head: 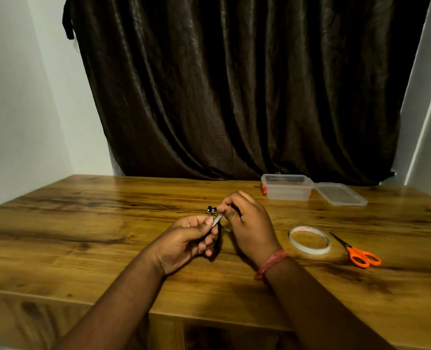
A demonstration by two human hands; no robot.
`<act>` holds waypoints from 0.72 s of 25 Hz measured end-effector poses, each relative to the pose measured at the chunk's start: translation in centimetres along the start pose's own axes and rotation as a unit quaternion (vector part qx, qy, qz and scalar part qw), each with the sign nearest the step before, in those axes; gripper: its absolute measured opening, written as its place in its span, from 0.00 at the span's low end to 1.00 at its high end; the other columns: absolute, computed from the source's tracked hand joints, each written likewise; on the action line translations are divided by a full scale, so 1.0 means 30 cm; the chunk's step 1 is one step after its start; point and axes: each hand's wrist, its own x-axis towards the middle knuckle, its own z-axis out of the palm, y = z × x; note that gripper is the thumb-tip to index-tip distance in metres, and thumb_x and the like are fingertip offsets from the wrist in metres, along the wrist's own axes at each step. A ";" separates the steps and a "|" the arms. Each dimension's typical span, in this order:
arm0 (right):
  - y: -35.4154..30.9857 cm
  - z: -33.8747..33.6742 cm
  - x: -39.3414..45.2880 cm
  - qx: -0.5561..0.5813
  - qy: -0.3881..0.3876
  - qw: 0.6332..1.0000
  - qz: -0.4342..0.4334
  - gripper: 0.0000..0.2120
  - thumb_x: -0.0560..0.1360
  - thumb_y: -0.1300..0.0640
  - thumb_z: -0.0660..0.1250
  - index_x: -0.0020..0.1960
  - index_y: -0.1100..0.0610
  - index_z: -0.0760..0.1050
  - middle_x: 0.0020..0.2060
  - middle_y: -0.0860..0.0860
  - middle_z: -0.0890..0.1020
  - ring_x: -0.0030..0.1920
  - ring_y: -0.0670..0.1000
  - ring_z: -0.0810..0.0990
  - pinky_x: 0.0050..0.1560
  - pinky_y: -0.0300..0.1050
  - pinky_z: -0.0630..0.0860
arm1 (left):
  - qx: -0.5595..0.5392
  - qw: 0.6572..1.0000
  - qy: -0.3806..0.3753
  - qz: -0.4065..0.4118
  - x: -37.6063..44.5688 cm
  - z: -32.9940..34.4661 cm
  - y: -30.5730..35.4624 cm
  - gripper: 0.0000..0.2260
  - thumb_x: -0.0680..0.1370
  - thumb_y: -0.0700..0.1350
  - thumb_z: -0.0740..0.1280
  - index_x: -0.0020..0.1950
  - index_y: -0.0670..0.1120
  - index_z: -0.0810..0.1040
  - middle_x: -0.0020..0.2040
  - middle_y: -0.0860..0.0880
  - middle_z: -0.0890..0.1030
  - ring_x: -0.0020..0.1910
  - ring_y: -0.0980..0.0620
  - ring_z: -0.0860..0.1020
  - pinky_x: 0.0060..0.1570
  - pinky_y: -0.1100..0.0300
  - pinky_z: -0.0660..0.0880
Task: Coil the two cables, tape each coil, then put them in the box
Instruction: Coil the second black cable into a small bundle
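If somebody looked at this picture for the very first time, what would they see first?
Probably the two hands in the middle, above the wooden table: the left hand and right hand together hold a small dark cable bundle with a strip of tape on it. Next, the bright orange scissors on the right, beside a tape roll. An open clear box stands at the back, before a dark curtain.

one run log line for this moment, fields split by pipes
left hand pinches tape strip | right hand grips cable coil | box open, lid beside | tape roll, scissors idle
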 end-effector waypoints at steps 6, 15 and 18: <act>0.002 0.017 -0.016 -0.016 -0.012 1.000 0.004 0.07 0.82 0.53 0.60 0.47 0.50 0.75 0.43 0.43 0.76 0.44 0.46 0.76 0.42 0.49 0.75 | -0.084 0.994 -0.028 0.063 -0.007 -0.007 0.015 0.13 0.69 0.45 0.79 0.48 0.40 0.82 0.40 0.42 0.81 0.37 0.51 0.80 0.44 0.56 0.80; -0.006 0.038 -0.037 -0.168 -0.116 0.979 -0.015 0.08 0.78 0.58 0.59 0.54 0.48 0.72 0.50 0.48 0.80 0.46 0.53 0.79 0.41 0.51 0.76 | -0.092 0.986 0.069 0.124 0.012 -0.017 0.016 0.17 0.64 0.52 0.81 0.42 0.42 0.84 0.44 0.40 0.85 0.39 0.48 0.84 0.50 0.55 0.81; -0.008 0.043 -0.038 -0.188 -0.139 0.972 -0.016 0.10 0.80 0.54 0.56 0.58 0.51 0.73 0.51 0.50 0.81 0.47 0.54 0.80 0.44 0.52 0.77 | -0.133 0.977 0.084 0.142 0.013 -0.017 0.023 0.16 0.66 0.50 0.80 0.44 0.40 0.84 0.47 0.39 0.85 0.43 0.48 0.85 0.49 0.55 0.81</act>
